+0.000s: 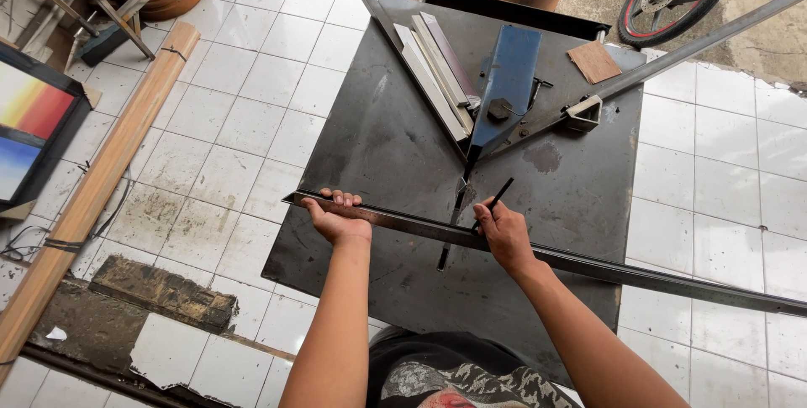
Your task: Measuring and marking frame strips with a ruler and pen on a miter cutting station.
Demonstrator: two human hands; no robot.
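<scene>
On dark table (378, 147), left hand (336, 221) grips moulding strip (588, 263); right hand (504, 231) apparently marks.

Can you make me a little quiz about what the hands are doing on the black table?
1. True or false: the left hand grips the near end of the long dark strip.
2. What does the right hand hold? A) a hammer B) a thin black pencil C) a cup
3. Fill in: the strip lies across the black ____.

Key: 1 true; 2 B; 3 table
</scene>
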